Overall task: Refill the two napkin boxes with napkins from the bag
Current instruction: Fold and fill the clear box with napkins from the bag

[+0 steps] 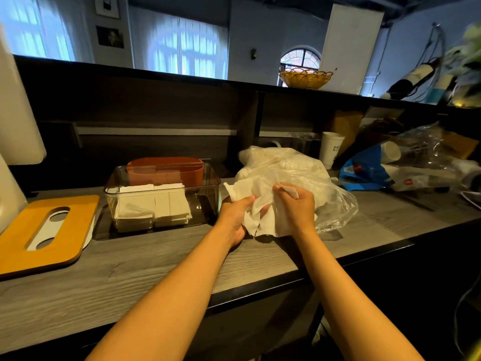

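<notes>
A clear plastic bag (307,175) of white napkins lies on the grey wooden counter (145,267). Both hands hold a crumpled bunch of white napkins (263,201) just in front of the bag. My left hand (235,214) grips the bunch from the left and below. My right hand (298,201) pinches it from the right. To the left stands a clear napkin box (161,196), lid off, with two stacks of folded napkins inside. Behind it is a brown box (166,169). A yellow slotted lid (44,230) lies at the far left.
A white paper cup (330,149) stands behind the bag. Blue-and-clear plastic bags (390,168) with cups pile up at the right. A woven basket (305,78) and bottles (411,79) sit on the upper ledge. A white appliance (15,113) rises at the left edge.
</notes>
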`<state>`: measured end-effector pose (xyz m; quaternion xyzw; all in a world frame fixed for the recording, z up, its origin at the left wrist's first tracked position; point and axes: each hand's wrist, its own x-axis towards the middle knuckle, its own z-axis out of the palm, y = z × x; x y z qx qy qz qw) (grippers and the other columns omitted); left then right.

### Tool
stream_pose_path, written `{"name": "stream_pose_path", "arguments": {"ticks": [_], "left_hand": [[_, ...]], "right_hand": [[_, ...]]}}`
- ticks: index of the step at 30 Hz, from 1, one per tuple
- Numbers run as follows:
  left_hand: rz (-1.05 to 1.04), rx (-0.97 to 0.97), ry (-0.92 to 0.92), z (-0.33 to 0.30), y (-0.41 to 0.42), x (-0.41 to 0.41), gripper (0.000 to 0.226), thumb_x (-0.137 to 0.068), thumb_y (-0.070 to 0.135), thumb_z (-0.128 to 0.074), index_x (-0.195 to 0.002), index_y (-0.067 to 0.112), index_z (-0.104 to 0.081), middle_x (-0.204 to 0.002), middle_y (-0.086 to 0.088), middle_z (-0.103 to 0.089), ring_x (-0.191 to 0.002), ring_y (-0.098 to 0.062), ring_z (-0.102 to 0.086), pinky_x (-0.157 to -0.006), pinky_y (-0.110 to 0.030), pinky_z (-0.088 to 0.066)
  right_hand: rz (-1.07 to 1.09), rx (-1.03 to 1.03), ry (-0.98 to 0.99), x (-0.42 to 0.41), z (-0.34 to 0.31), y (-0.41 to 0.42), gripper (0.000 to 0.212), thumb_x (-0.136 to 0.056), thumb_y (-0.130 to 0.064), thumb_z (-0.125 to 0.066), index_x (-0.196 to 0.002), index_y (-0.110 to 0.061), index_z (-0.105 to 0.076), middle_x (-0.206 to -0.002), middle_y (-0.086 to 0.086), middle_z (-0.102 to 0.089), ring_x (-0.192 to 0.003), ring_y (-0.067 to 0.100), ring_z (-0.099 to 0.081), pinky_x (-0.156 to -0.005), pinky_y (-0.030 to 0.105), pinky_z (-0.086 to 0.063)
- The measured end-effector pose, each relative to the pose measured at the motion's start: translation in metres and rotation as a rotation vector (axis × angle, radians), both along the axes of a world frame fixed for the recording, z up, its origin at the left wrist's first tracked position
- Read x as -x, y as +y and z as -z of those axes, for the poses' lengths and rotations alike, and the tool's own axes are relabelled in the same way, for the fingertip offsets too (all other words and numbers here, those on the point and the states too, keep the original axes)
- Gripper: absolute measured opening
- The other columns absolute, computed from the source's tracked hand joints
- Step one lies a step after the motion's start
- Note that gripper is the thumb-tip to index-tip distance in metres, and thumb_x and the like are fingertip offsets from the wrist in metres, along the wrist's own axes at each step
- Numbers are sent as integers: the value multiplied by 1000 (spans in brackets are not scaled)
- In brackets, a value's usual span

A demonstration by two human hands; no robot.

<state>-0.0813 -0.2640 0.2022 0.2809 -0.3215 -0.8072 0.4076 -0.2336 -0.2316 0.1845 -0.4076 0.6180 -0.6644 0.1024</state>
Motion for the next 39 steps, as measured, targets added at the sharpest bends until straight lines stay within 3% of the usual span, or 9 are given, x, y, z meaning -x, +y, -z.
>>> {"name": "stream_pose_path", "arguments": {"ticks": [5, 8, 11, 15, 20, 24, 30, 34, 39], "left_hand": [[-5, 15, -83, 2, -4, 1, 22, -93, 1, -62, -113, 10, -63, -95, -15, -70, -82, -32, -69, -65, -47, -60], [10, 38, -106, 3, -4, 1, 24, -93, 2, -62, -115, 11, -63, -95, -14, -72, -83, -32, -70, -69, -47, -60], [29, 56, -99, 3, -4, 0, 24, -94, 4, -60, -117, 10, -63, -100, -17, -72, -87, -33, -70, -71, -46, -59], [77, 75, -69, 3, -4, -1, 19, -95, 6, -56, -110, 12, -66, -98, -16, -72, -87, -31, -69, -77, -46, -57], [36, -5, -17, 1, -3, 0, 27, -97, 6, -54, -123, 11, -61, -114, -21, -69, -100, -38, -68, -74, -49, -60], [51, -18, 0, -2, 0, -1, 26, -100, 13, -50, -125, 11, -57, -114, -20, -68, -99, -38, -66, -84, -53, -56], [95, -58, 90, -3, 0, -4, 42, -102, 37, -44, -134, 13, -55, -122, -20, -66, -112, -39, -62, -89, -52, -54], [93, 34, 78, -1, -3, -6, 44, -101, 50, -40, -109, 16, -68, -94, -13, -76, -93, -31, -67, -76, -42, -55], [135, 110, 14, -1, -2, -4, 36, -95, 50, -53, -112, 20, -67, -99, -10, -75, -95, -30, -69, -84, -46, -54]], "right_hand": [[84, 85, 31, -14, -8, 12, 21, -92, -8, -62, -110, -11, -74, -110, 3, -72, -105, 15, -65, -98, 37, -52], [76, 75, 0, -22, -18, 17, 26, -93, -16, -62, -119, -13, -69, -118, 0, -67, -112, 15, -59, -100, 34, -49], [-7, 23, 107, -27, -21, 18, 36, -92, -22, -66, -127, -14, -62, -123, -3, -60, -113, 9, -53, -90, 20, -44], [-15, -109, 295, -29, -18, 16, 39, -86, -23, -74, -122, -12, -65, -116, -2, -57, -108, 12, -52, -90, 23, -41], [45, 120, 48, -25, -20, 20, 10, -87, -13, -72, -96, -18, -73, -93, -5, -66, -91, 10, -63, -84, 24, -53], [29, 243, -30, -24, -22, 25, 11, -96, -14, -60, -91, -18, -70, -88, 0, -69, -84, 6, -65, -78, 27, -54], [-569, 323, -531, -31, -37, 36, 19, -92, -19, -58, -108, -13, -65, -110, 10, -68, -106, 27, -66, -92, 42, -53], [-134, 56, -374, -37, -34, 27, 9, -96, -16, -59, -91, -15, -67, -88, 4, -69, -84, 22, -65, -66, 28, -54], [99, -81, -60, -35, -21, 19, 15, -93, -13, -57, -84, -6, -68, -81, 7, -67, -77, 17, -59, -65, 27, -45]]}}
